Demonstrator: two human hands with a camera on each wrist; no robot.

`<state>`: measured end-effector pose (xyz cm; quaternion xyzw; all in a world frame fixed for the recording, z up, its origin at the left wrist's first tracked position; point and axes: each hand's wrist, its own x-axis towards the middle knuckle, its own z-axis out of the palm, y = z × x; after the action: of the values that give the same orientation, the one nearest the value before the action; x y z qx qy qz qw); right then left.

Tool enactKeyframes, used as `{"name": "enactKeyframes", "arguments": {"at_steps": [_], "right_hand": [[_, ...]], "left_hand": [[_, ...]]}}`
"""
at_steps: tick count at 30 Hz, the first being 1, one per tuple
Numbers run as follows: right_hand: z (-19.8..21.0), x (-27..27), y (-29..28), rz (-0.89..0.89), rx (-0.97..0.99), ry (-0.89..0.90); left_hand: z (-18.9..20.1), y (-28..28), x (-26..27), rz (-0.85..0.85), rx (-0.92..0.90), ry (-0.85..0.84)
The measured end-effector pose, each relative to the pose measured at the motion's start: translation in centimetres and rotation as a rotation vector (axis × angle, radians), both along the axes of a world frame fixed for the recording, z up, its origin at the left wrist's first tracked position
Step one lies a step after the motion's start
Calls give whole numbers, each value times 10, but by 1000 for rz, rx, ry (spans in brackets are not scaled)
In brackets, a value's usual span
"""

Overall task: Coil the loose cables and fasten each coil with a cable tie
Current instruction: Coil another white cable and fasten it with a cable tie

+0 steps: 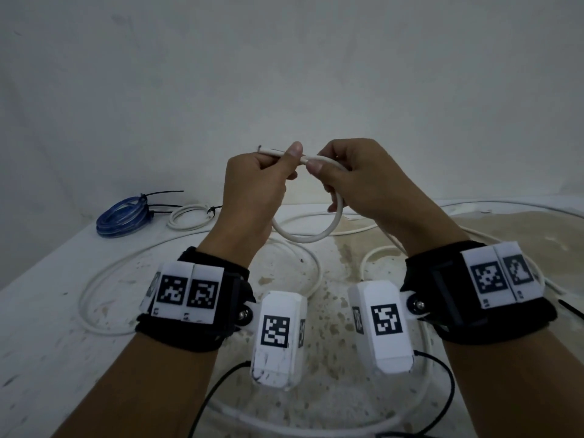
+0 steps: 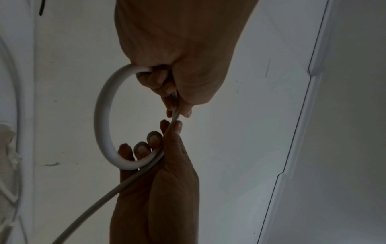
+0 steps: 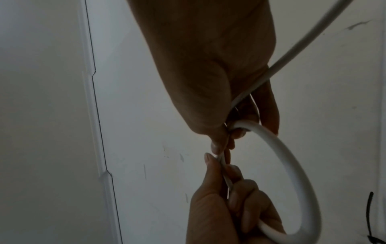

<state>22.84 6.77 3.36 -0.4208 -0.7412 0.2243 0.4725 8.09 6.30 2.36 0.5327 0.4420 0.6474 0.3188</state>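
Stained white surface (image 1: 63, 311), first loop of a white cable (image 1: 328, 226) raised above it.
We pinch it with both hands, left hand (image 1: 252, 191) and right hand (image 1: 373, 184); next we should gather further turns.

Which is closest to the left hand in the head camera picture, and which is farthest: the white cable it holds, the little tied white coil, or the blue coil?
From the left hand:
1. White cable: in its grip, looping below both hands.
2. Tied white coil: on the table, to its left.
3. Blue coil: farther left, beyond the white coil.
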Motion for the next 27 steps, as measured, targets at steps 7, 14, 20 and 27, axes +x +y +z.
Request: {"name": "enactKeyframes", "arguments": {"at_steps": [7, 14, 20, 27], "right_hand": [[0, 6, -1, 49, -107, 28], [4, 5, -8, 115, -204, 44], [3, 4, -5, 79, -121, 54], [2, 4, -5, 76, -167, 20]], "left_hand": [[0, -3, 0, -17, 12, 68], [-4, -5, 4, 79, 147, 210], [0, -4, 5, -28, 17, 7], [-4, -3, 0, 31, 128, 235]]}}
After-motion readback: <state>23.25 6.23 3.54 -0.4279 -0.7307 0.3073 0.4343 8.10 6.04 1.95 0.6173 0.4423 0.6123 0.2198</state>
